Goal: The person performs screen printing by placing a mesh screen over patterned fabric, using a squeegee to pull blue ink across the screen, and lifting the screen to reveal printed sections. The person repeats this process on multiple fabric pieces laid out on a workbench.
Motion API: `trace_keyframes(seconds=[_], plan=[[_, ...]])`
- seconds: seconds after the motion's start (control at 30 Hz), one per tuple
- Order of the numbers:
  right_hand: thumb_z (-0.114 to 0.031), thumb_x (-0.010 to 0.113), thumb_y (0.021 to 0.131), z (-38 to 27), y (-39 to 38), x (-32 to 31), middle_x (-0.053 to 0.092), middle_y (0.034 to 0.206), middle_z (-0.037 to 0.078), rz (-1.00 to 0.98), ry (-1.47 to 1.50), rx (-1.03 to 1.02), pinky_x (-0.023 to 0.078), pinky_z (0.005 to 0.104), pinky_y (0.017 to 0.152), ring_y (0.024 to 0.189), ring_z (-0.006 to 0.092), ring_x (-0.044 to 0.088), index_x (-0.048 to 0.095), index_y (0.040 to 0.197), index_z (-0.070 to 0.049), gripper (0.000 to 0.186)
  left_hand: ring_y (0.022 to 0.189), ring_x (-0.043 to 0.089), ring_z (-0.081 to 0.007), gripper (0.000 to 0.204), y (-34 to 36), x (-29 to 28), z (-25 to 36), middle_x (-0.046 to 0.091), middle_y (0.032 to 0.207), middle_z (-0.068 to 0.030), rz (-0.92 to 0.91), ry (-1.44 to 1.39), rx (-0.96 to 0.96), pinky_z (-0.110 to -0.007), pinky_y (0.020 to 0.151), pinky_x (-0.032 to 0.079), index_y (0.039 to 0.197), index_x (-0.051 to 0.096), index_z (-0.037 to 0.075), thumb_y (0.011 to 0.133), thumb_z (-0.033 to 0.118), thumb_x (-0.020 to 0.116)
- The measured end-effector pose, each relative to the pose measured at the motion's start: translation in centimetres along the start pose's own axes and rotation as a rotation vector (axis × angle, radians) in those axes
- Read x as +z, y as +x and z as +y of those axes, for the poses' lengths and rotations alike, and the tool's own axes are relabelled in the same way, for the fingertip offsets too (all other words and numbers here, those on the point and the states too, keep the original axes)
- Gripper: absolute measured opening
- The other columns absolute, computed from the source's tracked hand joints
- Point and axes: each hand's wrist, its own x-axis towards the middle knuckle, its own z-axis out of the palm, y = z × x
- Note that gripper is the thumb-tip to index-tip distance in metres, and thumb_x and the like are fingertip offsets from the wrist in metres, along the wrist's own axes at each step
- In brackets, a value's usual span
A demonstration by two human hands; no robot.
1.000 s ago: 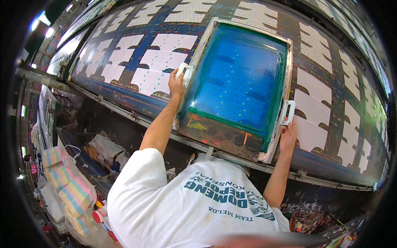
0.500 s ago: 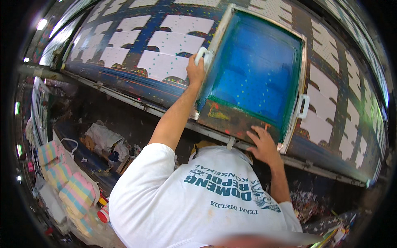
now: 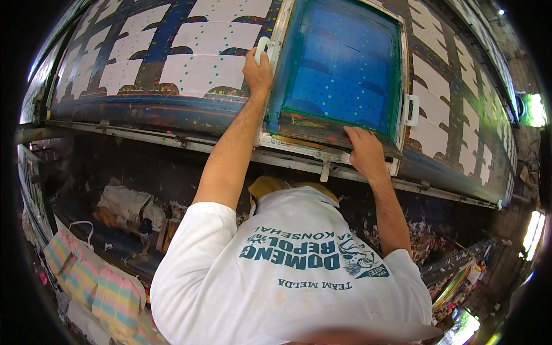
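A framed screen with translucent blue mesh and green borders lies on the long printing bed. My left hand is closed round a white handle on the frame's left side. My right hand has its fingers curled over the top edge of a dark, paint-stained squeegee board at the screen's near end; its thumb is mostly hidden. The white handle on the right has no hand on it. White panels, some with green dots, lie in rows on both sides of the screen.
A metal rail runs along the bed's near edge, with a latch below the frame. Beneath are crumpled cloth and scraps. Folded pastel striped cloth lies at the lower left, and a cluttered rack at the lower right.
My right hand has left the right handle and moved down and leftward onto the squeegee board, which is now tilted. My left hand stays on its handle. The view has shifted.
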Motion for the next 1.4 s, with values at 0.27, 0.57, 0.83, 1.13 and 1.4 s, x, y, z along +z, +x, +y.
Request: trace_keyframes(seconds=[0.27,0.57,0.83,1.13,1.4], plan=[[0.004,0.063,0.075,0.8,1.6,-0.4,0.074,0.123,0.010,-0.124,0.079,0.186,0.060,0.0425,0.088,0.104,0.0308,0.072,0.073,0.125,-0.011,0.053,0.104,0.069,-0.0442,0.039,0.0,0.1,-0.5,0.071,0.113,-0.0261,-0.026,0.019,-0.023,-0.049,0.090,0.052,0.127,0.063,-0.002,0.101,0.027,0.057],[0.006,0.072,0.068,-2.0,0.2,2.0,0.071,0.128,0.013,-0.031,-0.027,0.180,0.057,0.0414,0.096,0.118,0.0288,0.068,0.069,0.129,-0.007,0.062,0.104,0.068,-0.0434,0.040,0.4,0.4,-1.1,0.071,0.112,-0.0258,-0.048,-0.017,-0.080,-0.049,0.089,0.052,0.126,0.064,-0.001,0.104,0.030,0.053],[-0.002,0.069,0.075,3.9,10.6,2.6,0.075,0.105,0.015,0.089,-0.025,0.221,0.058,0.0483,0.084,0.097,0.0364,0.072,0.074,0.114,-0.007,0.040,0.079,0.069,-0.0315,0.040,0.2,0.1,-0.2,0.072,0.091,-0.0177,-0.035,0.004,-0.087,-0.044,0.075,0.053,0.125,0.065,0.000,0.106,0.032,0.050],[-0.016,0.069,0.085,17.0,27.8,2.4,0.075,0.097,0.019,0.105,-0.109,0.279,0.058,0.0533,0.080,0.094,0.0405,0.072,0.076,0.101,-0.008,0.019,0.078,0.066,-0.0242,0.041,0.0,0.8,-0.8,0.070,0.090,-0.0149,-0.007,0.083,-0.090,-0.038,0.071,0.051,0.122,0.065,-0.003,0.105,0.033,0.056],[-0.020,0.064,0.087,26.2,40.2,-0.2,0.073,0.113,0.023,-0.025,-0.101,0.237,0.057,0.0535,0.090,0.105,0.0415,0.071,0.075,0.112,-0.005,0.031,0.101,0.067,-0.0351,0.041,0.0,1.1,-0.8,0.070,0.111,-0.0225,0.043,0.246,0.162,-0.045,0.087,0.052,0.126,0.064,-0.005,0.102,0.028,0.059]])
